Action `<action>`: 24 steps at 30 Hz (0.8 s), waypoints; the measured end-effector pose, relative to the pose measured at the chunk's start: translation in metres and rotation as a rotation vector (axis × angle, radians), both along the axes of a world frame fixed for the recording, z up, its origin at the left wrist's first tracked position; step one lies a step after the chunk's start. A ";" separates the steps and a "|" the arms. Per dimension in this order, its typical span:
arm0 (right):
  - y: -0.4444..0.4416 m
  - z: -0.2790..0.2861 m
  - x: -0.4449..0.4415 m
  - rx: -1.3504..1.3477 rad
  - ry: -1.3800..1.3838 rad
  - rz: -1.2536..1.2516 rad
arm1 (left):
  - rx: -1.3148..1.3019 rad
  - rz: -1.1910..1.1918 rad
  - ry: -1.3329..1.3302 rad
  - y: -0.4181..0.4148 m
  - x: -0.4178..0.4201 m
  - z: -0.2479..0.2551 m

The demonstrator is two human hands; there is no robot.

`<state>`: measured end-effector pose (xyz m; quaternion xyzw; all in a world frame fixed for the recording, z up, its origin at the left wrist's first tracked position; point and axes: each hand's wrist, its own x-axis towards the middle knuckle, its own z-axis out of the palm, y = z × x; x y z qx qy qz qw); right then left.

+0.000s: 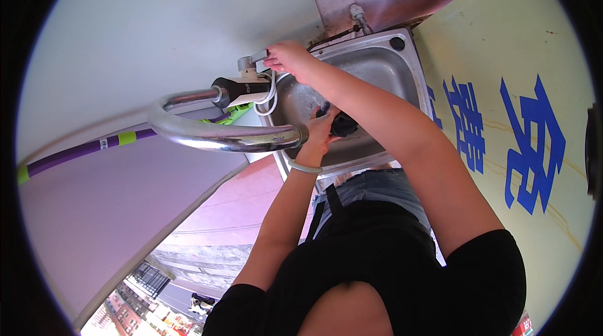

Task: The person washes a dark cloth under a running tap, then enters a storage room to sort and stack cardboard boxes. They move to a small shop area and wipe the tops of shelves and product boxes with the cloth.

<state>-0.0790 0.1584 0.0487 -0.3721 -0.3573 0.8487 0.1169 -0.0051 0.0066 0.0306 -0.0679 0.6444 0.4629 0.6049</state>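
My left hand (322, 131) is down inside a stainless steel sink (377, 72), closed around a dark, crumpled thing (345, 125) that looks like wet black cloth. My right forearm crosses above it and partly hides the basin. With its fingers, my right hand (289, 60) grips the end of the lever handle (259, 56) on top of the faucet. The faucet's black and white body (242, 91) carries a thick curved chrome spout (226, 138), whose end hangs over my left wrist. What looks like water shows in the basin behind my left hand.
A white cord (266, 109) loops beside the faucet body. Left of the sink runs a purple and green pole (89, 150) along the wall. A pipe valve (360, 18) stands behind the basin. On the right, a yellowish panel (494, 44) bears large blue writing.
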 end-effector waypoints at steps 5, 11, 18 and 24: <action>-0.001 0.037 0.012 0.070 -0.010 0.080 | 0.020 0.008 0.043 0.003 -0.008 0.002; -0.006 -0.051 0.106 0.383 -0.017 0.172 | 0.390 -0.306 0.697 -0.010 -0.024 0.003; -0.087 -0.045 0.180 -0.832 0.311 -0.046 | 0.637 -0.308 1.116 -0.014 0.007 0.034; -0.114 -0.046 0.169 -0.117 0.073 -0.547 | 0.458 0.426 0.010 -0.015 0.030 0.022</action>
